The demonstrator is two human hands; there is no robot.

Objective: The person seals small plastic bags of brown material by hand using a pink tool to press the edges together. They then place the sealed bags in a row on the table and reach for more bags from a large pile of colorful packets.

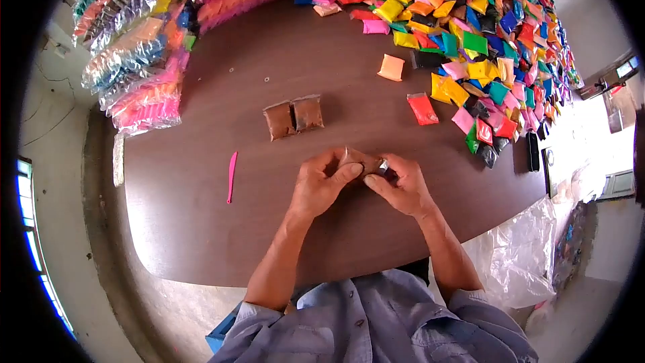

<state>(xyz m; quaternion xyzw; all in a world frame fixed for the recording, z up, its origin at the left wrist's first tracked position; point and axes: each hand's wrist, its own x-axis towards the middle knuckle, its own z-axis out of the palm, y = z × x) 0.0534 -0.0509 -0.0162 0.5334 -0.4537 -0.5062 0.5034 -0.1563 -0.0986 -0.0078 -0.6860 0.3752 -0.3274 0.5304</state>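
Observation:
Between both hands is a small clear packet with brown filling [363, 159], held just above the table. My left hand [316, 183] pinches its left end with the thumb on top. At its right end, the thumb and fingers of my right hand [404, 185] grip it, and a shiny bit of wrapper shows there. Beyond my hands lie two more brown packets, the left one [279, 121] and the right one [308, 113], side by side. A thin pink plastic tool [232, 178] rests on the table to the left of my left hand.
A large heap of coloured packets [475, 43] covers the table's right back. Single orange [390, 67] and red [422, 109] packets lie apart from it. Clear-wrapped strips of packets [138, 60] are stacked at the left back. A clear plastic bag [517, 249] hangs at the right edge.

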